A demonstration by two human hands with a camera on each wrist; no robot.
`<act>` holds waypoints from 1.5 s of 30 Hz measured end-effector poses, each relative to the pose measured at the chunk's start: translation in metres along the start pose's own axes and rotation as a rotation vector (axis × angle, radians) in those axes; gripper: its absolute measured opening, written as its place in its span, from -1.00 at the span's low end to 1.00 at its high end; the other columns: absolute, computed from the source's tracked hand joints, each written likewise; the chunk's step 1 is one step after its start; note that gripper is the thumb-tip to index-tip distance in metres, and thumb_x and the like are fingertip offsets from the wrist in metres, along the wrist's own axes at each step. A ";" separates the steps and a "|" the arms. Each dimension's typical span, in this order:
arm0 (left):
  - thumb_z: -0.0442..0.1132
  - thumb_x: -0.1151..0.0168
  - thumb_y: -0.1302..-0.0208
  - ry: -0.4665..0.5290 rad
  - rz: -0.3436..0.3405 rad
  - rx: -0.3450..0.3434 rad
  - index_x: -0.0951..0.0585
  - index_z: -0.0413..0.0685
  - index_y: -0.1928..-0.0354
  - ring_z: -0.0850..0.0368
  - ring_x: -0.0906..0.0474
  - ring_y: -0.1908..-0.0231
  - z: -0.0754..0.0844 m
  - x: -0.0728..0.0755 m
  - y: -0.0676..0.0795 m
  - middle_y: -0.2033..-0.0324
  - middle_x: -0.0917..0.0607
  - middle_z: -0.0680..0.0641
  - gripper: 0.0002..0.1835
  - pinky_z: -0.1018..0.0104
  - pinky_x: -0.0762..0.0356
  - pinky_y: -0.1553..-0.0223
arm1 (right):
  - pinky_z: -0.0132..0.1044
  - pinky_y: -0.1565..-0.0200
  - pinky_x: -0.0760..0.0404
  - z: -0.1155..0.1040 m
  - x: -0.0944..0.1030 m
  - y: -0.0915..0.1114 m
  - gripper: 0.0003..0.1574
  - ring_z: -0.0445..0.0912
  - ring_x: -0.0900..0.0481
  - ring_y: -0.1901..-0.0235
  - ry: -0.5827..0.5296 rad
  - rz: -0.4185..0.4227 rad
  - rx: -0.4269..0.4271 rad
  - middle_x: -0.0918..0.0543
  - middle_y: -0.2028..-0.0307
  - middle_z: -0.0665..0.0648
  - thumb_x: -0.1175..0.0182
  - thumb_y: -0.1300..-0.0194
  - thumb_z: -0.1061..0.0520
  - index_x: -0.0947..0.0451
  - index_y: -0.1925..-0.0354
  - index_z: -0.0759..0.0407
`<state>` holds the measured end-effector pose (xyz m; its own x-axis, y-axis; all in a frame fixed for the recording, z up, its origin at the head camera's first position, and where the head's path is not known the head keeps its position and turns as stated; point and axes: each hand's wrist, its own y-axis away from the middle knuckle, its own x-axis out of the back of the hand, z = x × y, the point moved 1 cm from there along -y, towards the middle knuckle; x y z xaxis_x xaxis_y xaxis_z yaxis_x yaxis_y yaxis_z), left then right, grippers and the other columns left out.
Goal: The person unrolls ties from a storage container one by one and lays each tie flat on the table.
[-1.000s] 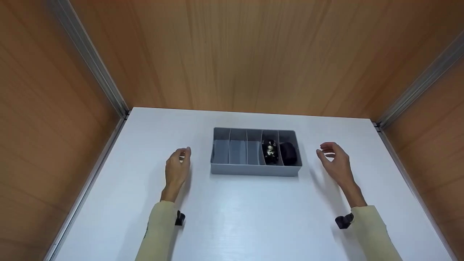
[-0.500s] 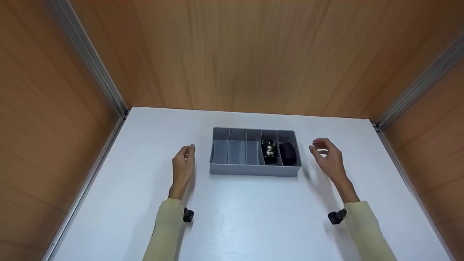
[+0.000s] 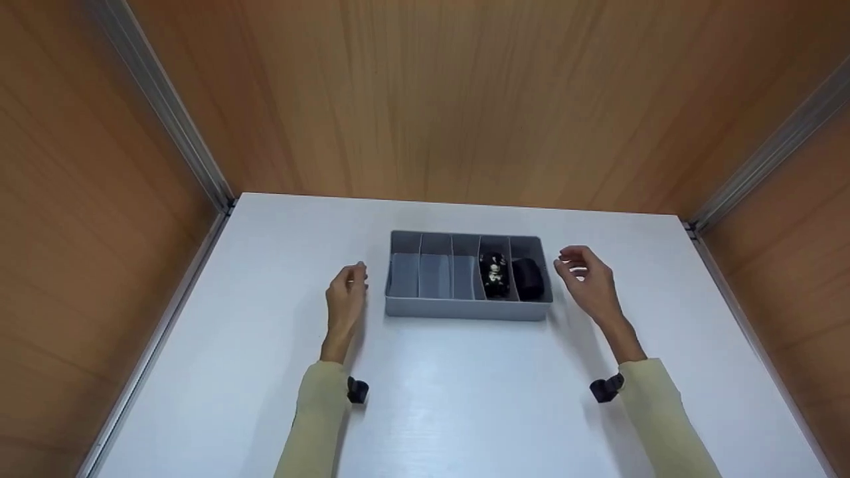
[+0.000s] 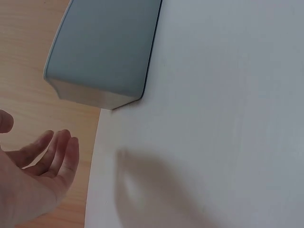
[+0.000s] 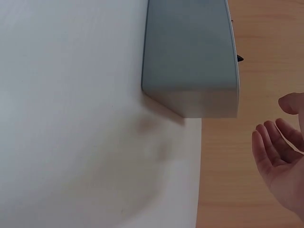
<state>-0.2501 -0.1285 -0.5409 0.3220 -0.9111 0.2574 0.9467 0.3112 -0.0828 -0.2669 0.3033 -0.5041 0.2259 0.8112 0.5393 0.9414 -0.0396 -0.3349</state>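
Note:
A grey divided box (image 3: 465,309) stands on the white table in the head view. Rolled in one of its right-hand compartments is a black bundle with a pale pattern (image 3: 495,275), apparently cloth. The far-right compartment holds a plain dark bundle (image 3: 528,279). My left hand (image 3: 344,304) hovers to the left of the box, loosely curved, apart from it and holding nothing. On the other side, close to the box's right end, my right hand (image 3: 591,287) is likewise loosely curved and bare. Both wrist views show a gap between the fingers and the grey box wall (image 4: 107,47).
The white table (image 3: 425,398) meets a wooden back wall (image 3: 425,99) behind the box. Wooden side panels with metal rails (image 3: 176,113) border it left and right. Small black devices (image 3: 357,390) sit at both wrists.
Both hands have moved inward and slightly forward, toward the two ends of the box. The box and its bundles have stayed in place.

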 end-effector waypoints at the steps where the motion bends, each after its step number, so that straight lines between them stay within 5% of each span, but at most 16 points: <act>1: -0.03 0.05 -0.63 0.001 -0.001 0.001 -0.63 -0.37 -0.04 -0.11 -0.65 0.13 0.000 -0.001 0.000 0.08 -0.68 -0.36 -0.52 0.28 -0.54 0.15 | -0.50 0.10 -0.54 0.000 -0.001 -0.001 -0.65 -0.01 -0.65 0.07 0.001 -0.006 -0.003 -0.70 0.03 0.26 -0.30 -0.44 0.20 -0.55 -0.11 0.34; 15: -0.03 0.01 -0.61 0.062 -0.012 0.058 -0.64 -0.36 -0.07 -0.10 -0.63 0.19 0.004 -0.014 0.002 0.12 -0.68 -0.32 -0.52 0.43 -0.50 0.28 | -0.38 0.05 -0.60 -0.004 -0.017 -0.007 -0.61 0.04 -0.66 0.02 -0.012 -0.088 0.009 -0.66 -0.03 0.30 -0.27 -0.46 0.20 -0.53 -0.15 0.37; 26: -0.08 -0.09 -0.57 0.171 -0.031 0.162 -0.65 -0.29 -0.08 0.09 -0.57 0.27 0.011 -0.019 0.008 0.13 -0.67 -0.21 -0.61 0.42 -0.52 0.28 | -0.32 0.04 -0.60 -0.009 -0.026 -0.007 -0.59 0.05 -0.64 0.01 -0.025 -0.154 0.030 -0.66 -0.03 0.28 -0.28 -0.45 0.21 -0.53 -0.16 0.40; 32: -0.10 -0.12 -0.55 0.201 -0.028 0.203 -0.66 -0.27 -0.07 0.01 -0.59 0.16 0.014 -0.022 0.008 0.07 -0.68 -0.23 -0.64 0.37 -0.52 0.19 | -0.13 0.08 -0.64 -0.011 -0.031 -0.009 -0.60 0.05 -0.65 0.06 -0.013 -0.175 0.088 -0.67 0.05 0.26 -0.31 -0.42 0.23 -0.55 -0.12 0.43; 37: -0.12 -0.15 -0.53 0.215 -0.032 0.211 -0.65 -0.32 -0.07 -0.18 -0.60 0.02 0.014 -0.023 0.008 0.02 -0.68 -0.29 -0.63 0.34 -0.53 0.14 | -0.16 0.11 -0.63 -0.013 -0.034 -0.011 -0.61 0.11 -0.63 0.05 0.015 -0.202 0.143 -0.64 0.05 0.31 -0.31 -0.41 0.26 -0.54 -0.12 0.45; 45: -0.26 -0.22 -0.48 0.236 -0.022 0.233 -0.66 -0.31 -0.07 -0.15 -0.60 0.02 0.014 -0.026 0.009 0.05 -0.69 -0.28 -0.72 0.47 -0.50 0.25 | 0.03 -0.03 -0.52 -0.014 -0.033 -0.011 -0.74 0.11 -0.52 0.01 0.095 -0.364 0.260 -0.57 -0.02 0.27 -0.24 -0.45 0.31 -0.57 -0.08 0.30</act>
<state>-0.2504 -0.0978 -0.5347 0.3191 -0.9474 0.0247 0.9358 0.3191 0.1501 -0.2816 0.2687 -0.5069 -0.0745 0.6878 0.7221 0.8726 0.3955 -0.2867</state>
